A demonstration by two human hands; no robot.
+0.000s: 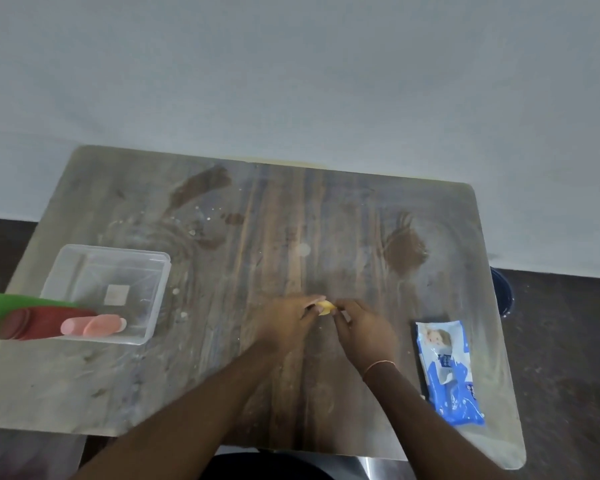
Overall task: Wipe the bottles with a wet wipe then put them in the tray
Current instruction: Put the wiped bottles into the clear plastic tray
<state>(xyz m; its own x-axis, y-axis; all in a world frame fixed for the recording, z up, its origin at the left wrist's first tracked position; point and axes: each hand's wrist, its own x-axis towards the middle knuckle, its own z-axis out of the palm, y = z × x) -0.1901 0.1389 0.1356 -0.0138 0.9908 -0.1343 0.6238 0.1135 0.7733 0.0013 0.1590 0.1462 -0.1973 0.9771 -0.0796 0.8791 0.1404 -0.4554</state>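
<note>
Bottles point(94, 325), two pinkish ones, lay in the clear tray point(84, 268) nr the table's point(291, 209) left edge, w/ a blurred red-and-green thing point(21, 317) beside them. Left hand point(288, 322) and right hand point(364, 332) together pinched a small yellow item point(326, 307) at mid-table. Pack of wipes point(447, 372) lay nr the right edge.

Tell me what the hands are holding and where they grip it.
Both the left hand and the right hand pinch a small yellow thing between their fingertips, one at each end; what it is cannot be told.
</note>
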